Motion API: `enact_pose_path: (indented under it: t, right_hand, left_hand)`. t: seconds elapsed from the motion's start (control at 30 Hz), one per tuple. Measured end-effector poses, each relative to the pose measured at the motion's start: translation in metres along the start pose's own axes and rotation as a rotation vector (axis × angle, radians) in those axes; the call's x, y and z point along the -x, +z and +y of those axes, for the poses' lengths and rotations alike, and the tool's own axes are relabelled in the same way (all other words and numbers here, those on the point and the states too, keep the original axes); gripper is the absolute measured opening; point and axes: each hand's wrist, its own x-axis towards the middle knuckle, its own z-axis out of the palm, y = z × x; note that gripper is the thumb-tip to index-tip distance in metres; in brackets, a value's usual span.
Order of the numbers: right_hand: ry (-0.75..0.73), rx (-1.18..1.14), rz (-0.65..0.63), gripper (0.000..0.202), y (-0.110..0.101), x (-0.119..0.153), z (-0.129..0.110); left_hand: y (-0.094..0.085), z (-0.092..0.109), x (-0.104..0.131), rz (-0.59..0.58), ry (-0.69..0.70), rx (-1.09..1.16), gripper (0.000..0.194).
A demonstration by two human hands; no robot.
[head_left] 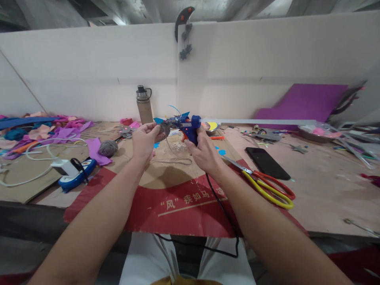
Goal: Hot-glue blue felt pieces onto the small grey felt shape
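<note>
My right hand [204, 152] is closed around a blue hot glue gun [191, 128], whose nozzle end points left. A long white glue stick [261, 121] sticks out of its back, and a black cord [218, 194] hangs down from the grip. My left hand [145, 138] pinches a small grey piece [165, 129] right by the nozzle; its exact shape is partly hidden by my fingers. Grey yarn [172, 161] trails below onto the cardboard sheet [157, 180]. Whether the nozzle touches the grey piece, I cannot tell.
Red-and-yellow scissors [267, 186] and a black phone [267, 163] lie at the right. Left are a grey yarn ball [108, 148], a blue power strip [77, 176] and felt scraps [41, 132]. A bottle [144, 106] stands behind; purple sheets [308, 103] lean against the partition.
</note>
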Motion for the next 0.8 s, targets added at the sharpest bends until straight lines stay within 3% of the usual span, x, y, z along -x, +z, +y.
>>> enact_pose_path:
  t: [0.67,0.8]
  right_hand:
    - [0.033,0.012,0.034,0.038,0.0021,0.0011,0.0042]
    - [-0.021,0.011,0.021,0.041,0.0016,0.0007,0.0008]
  left_hand:
    - [-0.0006,-0.0010,-0.0021,0.011,-0.007,0.027,0.010]
    - [-0.0008,-0.0007,-0.0015,0.012,-0.011,0.018,0.009]
